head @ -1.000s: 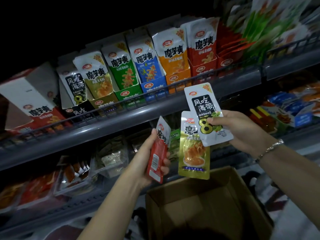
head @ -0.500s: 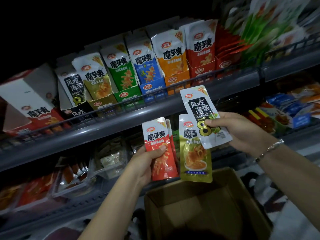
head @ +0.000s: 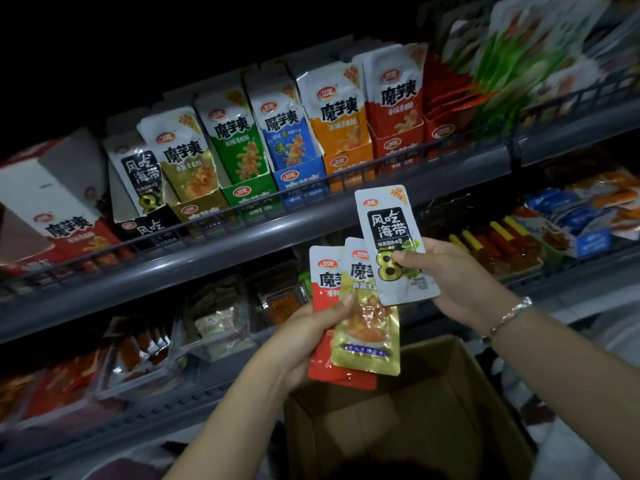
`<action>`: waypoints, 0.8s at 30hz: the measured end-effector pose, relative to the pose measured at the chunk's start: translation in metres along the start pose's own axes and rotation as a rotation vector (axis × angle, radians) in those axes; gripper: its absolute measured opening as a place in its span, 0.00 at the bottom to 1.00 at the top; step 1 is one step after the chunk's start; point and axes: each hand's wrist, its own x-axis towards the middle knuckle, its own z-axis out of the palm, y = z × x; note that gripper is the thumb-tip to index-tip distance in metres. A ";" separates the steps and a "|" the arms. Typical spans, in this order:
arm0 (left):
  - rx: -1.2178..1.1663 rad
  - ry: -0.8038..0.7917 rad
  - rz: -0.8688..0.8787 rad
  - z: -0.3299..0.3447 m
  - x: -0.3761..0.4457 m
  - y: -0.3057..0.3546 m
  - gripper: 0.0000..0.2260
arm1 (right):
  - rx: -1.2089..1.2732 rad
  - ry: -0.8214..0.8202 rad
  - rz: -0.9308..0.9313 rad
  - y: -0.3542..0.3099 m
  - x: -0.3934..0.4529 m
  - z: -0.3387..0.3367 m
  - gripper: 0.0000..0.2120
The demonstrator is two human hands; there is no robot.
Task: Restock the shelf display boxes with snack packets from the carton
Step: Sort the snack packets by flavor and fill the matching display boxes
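My left hand point(head: 304, 341) grips a red snack packet point(head: 323, 370), and its thumb presses the left edge of a gold packet point(head: 372, 341) that overlaps the red one. My right hand point(head: 460, 278) holds a white and black kelp packet point(head: 391, 233) upright, its lower end over the top of the gold packet. All three packets hang above the open brown carton point(head: 433, 382), whose inside is dark. On the upper shelf stands a row of display boxes with packets: black point(head: 152, 230), gold point(head: 199, 213), green point(head: 244, 194), blue point(head: 299, 178), orange point(head: 344, 164) and red point(head: 394, 145).
A grey shelf rail point(head: 242, 251) with a wire guard runs in front of the display boxes. A white and red box point(head: 52, 209) leans at the far left. The lower shelf holds clear trays of snacks point(head: 214, 323). More packets fill the shelves at the right point(head: 571, 230).
My left hand turned the red packet face-on and moved it right, under the gold packet; the thumb now rests on the gold one. My right hand barely moved.
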 end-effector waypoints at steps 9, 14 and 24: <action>-0.088 0.091 0.013 -0.008 0.001 0.003 0.22 | -0.221 -0.119 -0.068 -0.005 -0.003 -0.003 0.13; -0.164 0.082 0.119 -0.016 -0.006 0.014 0.23 | -0.270 -0.108 -0.094 -0.014 -0.007 0.000 0.10; -0.061 0.251 0.392 -0.022 -0.025 0.032 0.23 | -0.035 -0.027 -0.024 -0.015 -0.003 0.074 0.07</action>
